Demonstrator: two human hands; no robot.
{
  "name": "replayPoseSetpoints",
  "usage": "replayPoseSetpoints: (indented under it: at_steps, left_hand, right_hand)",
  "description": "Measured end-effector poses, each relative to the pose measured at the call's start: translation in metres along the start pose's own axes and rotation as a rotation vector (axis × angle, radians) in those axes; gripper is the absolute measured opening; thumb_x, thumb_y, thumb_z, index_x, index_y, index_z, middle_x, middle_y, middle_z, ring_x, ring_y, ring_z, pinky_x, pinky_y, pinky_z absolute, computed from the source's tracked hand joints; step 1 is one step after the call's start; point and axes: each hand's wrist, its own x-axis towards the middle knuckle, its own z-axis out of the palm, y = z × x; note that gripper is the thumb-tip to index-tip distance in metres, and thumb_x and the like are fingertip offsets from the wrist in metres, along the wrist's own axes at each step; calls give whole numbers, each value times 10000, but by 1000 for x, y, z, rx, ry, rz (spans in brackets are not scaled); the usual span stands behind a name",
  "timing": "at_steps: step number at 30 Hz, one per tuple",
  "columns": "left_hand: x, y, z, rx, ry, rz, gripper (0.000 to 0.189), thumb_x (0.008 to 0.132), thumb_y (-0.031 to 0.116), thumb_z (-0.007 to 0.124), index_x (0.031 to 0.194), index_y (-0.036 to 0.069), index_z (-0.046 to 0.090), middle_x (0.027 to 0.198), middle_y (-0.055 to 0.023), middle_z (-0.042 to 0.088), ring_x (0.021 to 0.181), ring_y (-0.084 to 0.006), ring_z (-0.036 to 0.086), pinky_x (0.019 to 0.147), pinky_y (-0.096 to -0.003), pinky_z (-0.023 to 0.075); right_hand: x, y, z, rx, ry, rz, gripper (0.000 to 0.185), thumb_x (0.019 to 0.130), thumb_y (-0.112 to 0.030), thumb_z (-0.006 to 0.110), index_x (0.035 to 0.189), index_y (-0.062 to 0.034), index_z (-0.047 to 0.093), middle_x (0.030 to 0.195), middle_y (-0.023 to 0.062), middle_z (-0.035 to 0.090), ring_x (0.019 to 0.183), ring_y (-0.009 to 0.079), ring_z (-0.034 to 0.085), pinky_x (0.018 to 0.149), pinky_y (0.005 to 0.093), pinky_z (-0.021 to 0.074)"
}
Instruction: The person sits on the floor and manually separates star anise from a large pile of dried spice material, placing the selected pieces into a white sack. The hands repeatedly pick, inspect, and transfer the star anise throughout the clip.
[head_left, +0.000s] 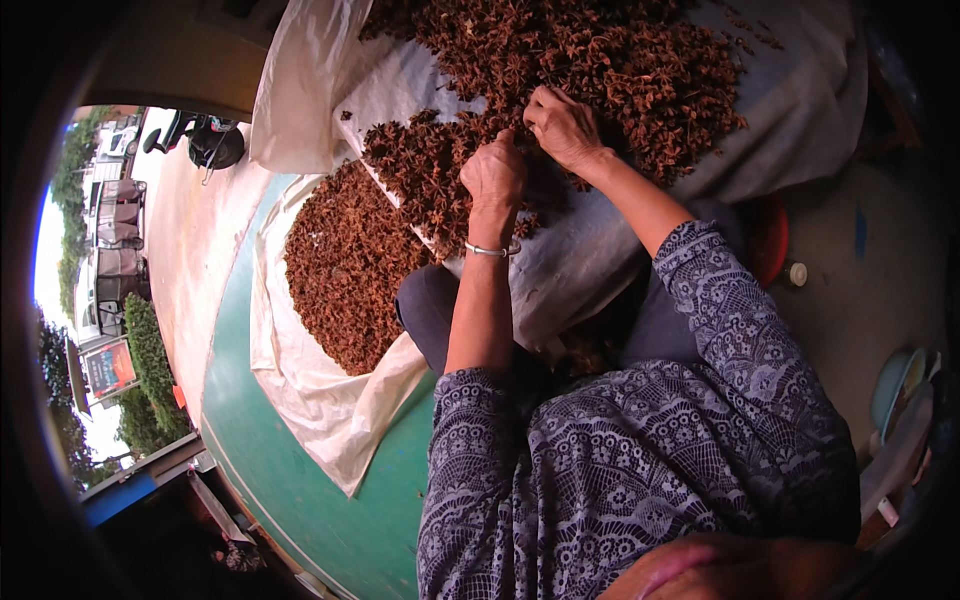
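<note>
A large heap of dried star anise (585, 52) covers a pale plastic sheet (795, 112) in front of me. A smaller cluster of star anise (424, 176) lies at the sheet's left edge. My left hand (495, 171), with a silver bangle (491, 250) at the wrist, is curled over this cluster, thumb against the fingers. Close to its right, my right hand (562, 129) bends its fingers down at the near edge of the large heap. The fingertips of both hands are partly hidden, so whether either pinches a piece does not show.
Lower left, another heap of star anise (352, 277) rests on a white cloth (307, 420) over a green floor (247, 442). A red round object (769, 240) and a light-blue basin (892, 390) stand to the right. Outside at left is a parked scooter (214, 142).
</note>
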Motion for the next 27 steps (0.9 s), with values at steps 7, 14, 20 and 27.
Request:
replayPoseSetpoints:
  at_steps: [7,14,20,27]
  left_hand:
    - [-31,-17,-51,-124,-25,4,253,802,193,609,1044,154,673,756,-152,663,709,-322,655,604,-409,512]
    - [-14,-1,-64,-665,-223,-175,234,875,205,620,925,-24,625,663,-76,615,592,-170,555,565,-330,446]
    - [-19,1,-81,-1709,-378,-438,193,893,178,603,863,-13,605,586,-14,494,438,-98,420,399,-217,325]
    - [-24,-48,-61,-333,190,-296,311,849,129,617,1155,81,592,636,-59,613,486,-156,539,410,-309,395]
  right_hand:
    - [-18,-9,2,446,-109,135,91,757,22,632,819,-42,652,769,56,580,733,177,596,610,329,476]
    - [-6,-30,-18,1328,-151,295,72,802,-96,712,853,-51,688,794,4,658,735,71,596,701,238,495]
    - [-1,-37,-52,1713,-299,406,62,795,-87,712,826,-48,674,802,18,670,733,84,620,698,231,516]
    - [-20,-60,-95,1521,-1374,87,233,775,-31,703,1000,20,677,851,114,679,696,162,653,649,270,536]
